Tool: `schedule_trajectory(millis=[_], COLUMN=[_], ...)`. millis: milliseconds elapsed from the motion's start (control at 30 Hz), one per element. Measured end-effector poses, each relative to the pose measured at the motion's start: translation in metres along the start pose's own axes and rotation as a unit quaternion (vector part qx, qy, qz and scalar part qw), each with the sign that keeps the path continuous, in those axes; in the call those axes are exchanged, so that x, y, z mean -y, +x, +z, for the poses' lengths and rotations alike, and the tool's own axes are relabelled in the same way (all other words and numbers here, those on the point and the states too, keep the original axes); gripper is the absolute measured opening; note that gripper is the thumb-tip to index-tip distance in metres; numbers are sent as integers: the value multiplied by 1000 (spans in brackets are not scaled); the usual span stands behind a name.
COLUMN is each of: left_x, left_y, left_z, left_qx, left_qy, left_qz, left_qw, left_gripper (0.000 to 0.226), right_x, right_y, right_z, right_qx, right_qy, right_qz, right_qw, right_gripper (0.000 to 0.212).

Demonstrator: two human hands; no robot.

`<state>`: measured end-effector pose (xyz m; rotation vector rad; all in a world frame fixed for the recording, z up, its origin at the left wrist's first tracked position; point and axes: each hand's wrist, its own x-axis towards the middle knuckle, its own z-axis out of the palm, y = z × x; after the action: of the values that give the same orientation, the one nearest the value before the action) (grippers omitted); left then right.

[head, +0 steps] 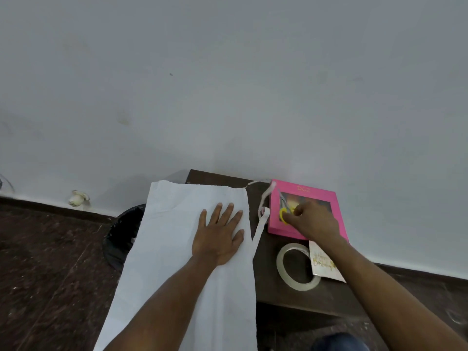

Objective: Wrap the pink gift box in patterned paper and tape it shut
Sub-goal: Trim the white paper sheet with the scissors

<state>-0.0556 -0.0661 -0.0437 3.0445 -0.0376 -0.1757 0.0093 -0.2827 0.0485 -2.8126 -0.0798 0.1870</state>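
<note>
Head view: left hand (pixel 219 236) pressing flat, fingers spread, on white paper (pixel 182 249); right hand (pixel 310 220) curling around yellow-handled scissors (pixel 285 211) on the pink box (pixel 304 211), lying right of the paper.

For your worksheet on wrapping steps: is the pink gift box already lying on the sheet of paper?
No, the pink gift box sits on the dark table to the right of the paper, apart from it.
</note>
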Motion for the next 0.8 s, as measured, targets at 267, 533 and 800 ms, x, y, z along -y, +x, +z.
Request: schedule_trajectory(millis=[267,533,800], left_x=[-1,-1,-1], left_y=[-1,1,1], left_z=[1,2,1], left_qx=[-3,-2,0], left_qy=[10,16,2], left_qz=[-4,-5,-2], left_qw=[1000,1000,1000], left_gripper=[62,70,64], right_x=[-33,-28,15], right_y=[10,26,40], right_z=[-7,-9,-9], right_qx=[19,119,-12], right_qy=[-79,36,-47], right_qz=[39,69,-124], right_qw=[996,990,991], right_gripper=[34,22,19])
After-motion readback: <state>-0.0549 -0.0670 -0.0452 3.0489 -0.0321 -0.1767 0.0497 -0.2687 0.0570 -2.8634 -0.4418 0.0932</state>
